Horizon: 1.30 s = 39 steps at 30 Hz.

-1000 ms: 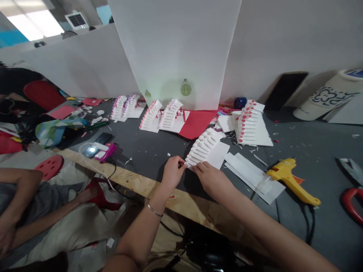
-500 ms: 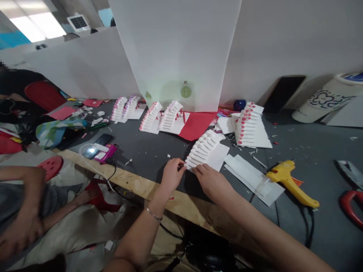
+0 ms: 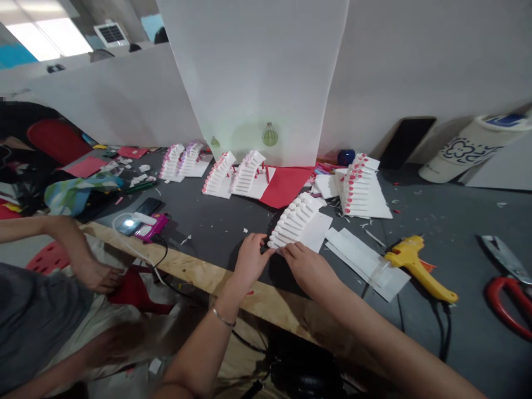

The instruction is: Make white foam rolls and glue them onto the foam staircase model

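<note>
In front of me on the dark tabletop lies a white fan-shaped paper piece (image 3: 293,220), a row of ridges with rounded white ends, on a flat white card. My left hand (image 3: 250,259) is at its near left corner, thumb and forefinger closed around the end there. At the near edge my right hand (image 3: 310,267) grips with bent fingertips, close beside the left thumb. What lies between the fingertips is mostly hidden. Similar fan pieces with pink-red ends stand behind: one (image 3: 358,185) to the right, two on a white card (image 3: 245,174) farther left.
Right of my hands lie white paper strips (image 3: 353,256), a yellow glue gun (image 3: 418,266) and red-handled scissors (image 3: 505,291). A white cup (image 3: 457,149) and phone (image 3: 407,141) stand at the back. Left are a magenta device (image 3: 152,226) and a seated person's arm (image 3: 77,249).
The view has shifted slightly. My hands stay at the near edge of the white piece, the left fingertips moving slightly. The seated person's arms have moved apart on the left.
</note>
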### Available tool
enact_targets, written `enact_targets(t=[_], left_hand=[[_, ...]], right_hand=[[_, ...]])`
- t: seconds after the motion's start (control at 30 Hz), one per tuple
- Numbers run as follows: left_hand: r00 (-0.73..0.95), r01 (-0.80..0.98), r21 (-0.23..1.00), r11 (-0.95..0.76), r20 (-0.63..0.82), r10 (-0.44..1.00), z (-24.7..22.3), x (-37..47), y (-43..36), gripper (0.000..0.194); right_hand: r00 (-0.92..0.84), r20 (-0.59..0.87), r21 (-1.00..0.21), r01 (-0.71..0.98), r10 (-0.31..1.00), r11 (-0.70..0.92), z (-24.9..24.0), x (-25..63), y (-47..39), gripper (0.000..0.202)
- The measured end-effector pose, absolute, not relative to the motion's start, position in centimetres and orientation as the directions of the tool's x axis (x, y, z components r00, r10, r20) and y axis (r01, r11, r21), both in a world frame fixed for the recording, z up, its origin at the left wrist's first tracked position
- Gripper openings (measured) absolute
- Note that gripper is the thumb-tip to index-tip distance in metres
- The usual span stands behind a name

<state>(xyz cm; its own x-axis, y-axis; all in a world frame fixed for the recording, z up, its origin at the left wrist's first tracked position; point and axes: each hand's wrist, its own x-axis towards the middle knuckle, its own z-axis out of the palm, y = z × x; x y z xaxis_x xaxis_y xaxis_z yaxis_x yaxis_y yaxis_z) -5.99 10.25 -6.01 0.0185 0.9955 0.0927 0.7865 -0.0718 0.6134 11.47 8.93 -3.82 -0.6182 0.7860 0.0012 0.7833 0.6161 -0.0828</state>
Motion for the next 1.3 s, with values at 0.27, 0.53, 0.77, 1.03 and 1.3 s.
enact_targets(t=[0.27,0.53,0.77,1.03,1.3], left_hand=[[0.167,0.772,0.613,-0.171,0.064,0.984,-5.5,-5.8,9.4,0.023],[0.195,0.733,0.652,-0.191,0.068,0.978,-5.7,-5.3,9.0,0.033],[0.234,0.732,0.643,-0.226,0.073,0.969,-6.0,-5.2,9.1,0.037],[0.238,0.74,0.636,-0.221,0.06,0.969,-6.0,-5.0,9.1,0.039],[0.201,0.699,0.682,-0.214,0.1,0.974,-6.4,-5.5,8.9,0.035]], right_hand=[[-0.646,0.077,-0.097,0.753,0.76,0.65,-4.6,13.1,8.7,0.031],[-0.64,0.184,-0.153,0.731,0.746,0.665,-5.8,15.0,8.5,0.043],[-0.616,0.122,-0.114,0.77,0.778,0.628,-5.6,14.3,8.8,0.049],[-0.596,0.043,-0.046,0.801,0.802,0.597,-5.0,13.5,8.9,0.047],[-0.596,0.048,-0.056,0.799,0.801,0.598,-5.2,13.8,8.6,0.048]])
